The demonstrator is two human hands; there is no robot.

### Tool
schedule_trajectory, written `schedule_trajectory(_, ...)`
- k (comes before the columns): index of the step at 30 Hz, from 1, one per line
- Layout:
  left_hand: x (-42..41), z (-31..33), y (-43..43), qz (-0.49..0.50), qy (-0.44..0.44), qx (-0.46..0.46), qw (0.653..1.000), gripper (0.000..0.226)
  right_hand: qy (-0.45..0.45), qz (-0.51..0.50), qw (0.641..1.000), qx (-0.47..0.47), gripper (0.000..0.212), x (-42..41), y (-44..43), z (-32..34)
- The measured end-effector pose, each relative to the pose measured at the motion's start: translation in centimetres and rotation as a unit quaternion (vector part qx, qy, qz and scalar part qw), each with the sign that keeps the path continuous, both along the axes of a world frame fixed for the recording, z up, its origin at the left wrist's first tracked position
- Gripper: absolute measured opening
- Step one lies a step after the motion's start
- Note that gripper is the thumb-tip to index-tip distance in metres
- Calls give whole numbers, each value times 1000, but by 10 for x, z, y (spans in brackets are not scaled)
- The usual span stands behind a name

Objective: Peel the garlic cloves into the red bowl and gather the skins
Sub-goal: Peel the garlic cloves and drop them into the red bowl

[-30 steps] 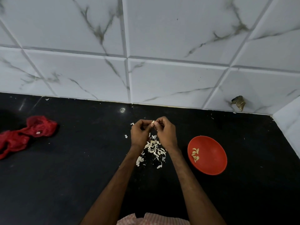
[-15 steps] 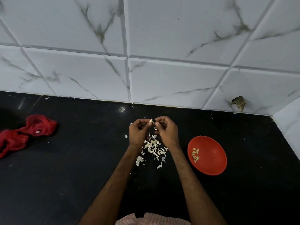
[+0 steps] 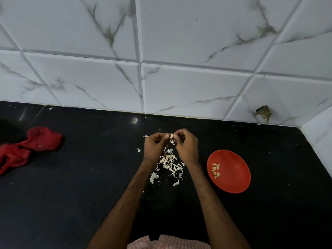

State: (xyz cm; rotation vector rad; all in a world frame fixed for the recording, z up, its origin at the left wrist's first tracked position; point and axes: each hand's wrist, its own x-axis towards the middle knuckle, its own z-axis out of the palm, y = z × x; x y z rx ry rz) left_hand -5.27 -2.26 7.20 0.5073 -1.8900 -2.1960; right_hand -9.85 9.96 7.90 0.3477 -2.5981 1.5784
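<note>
Both hands meet over one small, pale garlic clove (image 3: 171, 136), held just above the counter between them. The left hand (image 3: 154, 146) pinches it with curled thumb and fingers, and the right hand (image 3: 186, 146) curls in against it too, nipping at its papery skin, a shred of which hangs just below. On my feed I judge this as mid-peel, the clove not yet bare. The next move, as I read it, calls for a fine fingertip pull to strip the rest of that thin, brittle husk without bruising the firm clove, then a short carry to the right. Under the wrists lies the loose heap of dry, curled white garlic skins (image 3: 170, 163), light flakes scattered rather than gathered, with a few strays nearby. Near the heap on the right, but apart from it, sits the shallow round red bowl (image 3: 235, 159), a handful of smooth cream peeled cloves (image 3: 215, 170) lying in its left side. All rest on the dark black stone counter (image 3: 89, 194). A crumpled red net-like cloth (image 3: 32, 146) lies well off to the left, and glossy white marble-veined wall tiles (image 3: 179, 42) rise behind.
</note>
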Motion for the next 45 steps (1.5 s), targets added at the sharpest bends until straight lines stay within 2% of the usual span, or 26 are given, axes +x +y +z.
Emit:
schedule_trajectory(5, 2, 3, 2, -25, 15, 37, 999, 22, 35, 24, 998, 46, 9, 2, -1, 1)
schedule_trajectory(9, 2, 1, -1, -44, 15, 13, 999, 15, 49, 41, 997, 45, 10, 2, -1, 1)
schedule_trajectory(14, 4, -3, -5, -11, -1, 50, 999, 12, 56, 59, 996, 34, 13, 2, 0, 0)
schedule_trajectory(18, 5, -6, -8, 0, -6, 66, 998, 13, 33, 58, 998, 14, 14, 1, 1, -2)
schedule_trajectory(23, 6, -9, -10, 6, -14, 61, 998, 16, -28, 44, 998, 24, 29, 3, 4, -13)
schedule_trajectory(27, 7, -8, -10, 5, -19, 62, 998, 17, -20, 26, 998, 60, 17, 5, 2, -16)
schedule_trajectory(30, 8, -8, -10, -2, -19, 62, 998, 18, -17, 11, 999, 31, 11, 6, -3, -12)
schedule_trajectory(33, 8, -7, -9, -4, -23, 61, 998, 18, -59, 8, 998, -33, 12, 6, -7, -8)
schedule_trajectory(36, 8, -5, -7, -11, -22, 69, 997, 17, -75, 7, 996, -40, 10, 5, -10, -6)
schedule_trajectory(40, 8, -8, -5, -23, -22, 69, 997, 15, -74, -14, 997, -20, 13, 6, -10, -8)
schedule_trajectory(45, 7, -8, 1, -8, 0, 36, 999, 12, -40, -30, 995, 84, 11, 10, -11, -8)
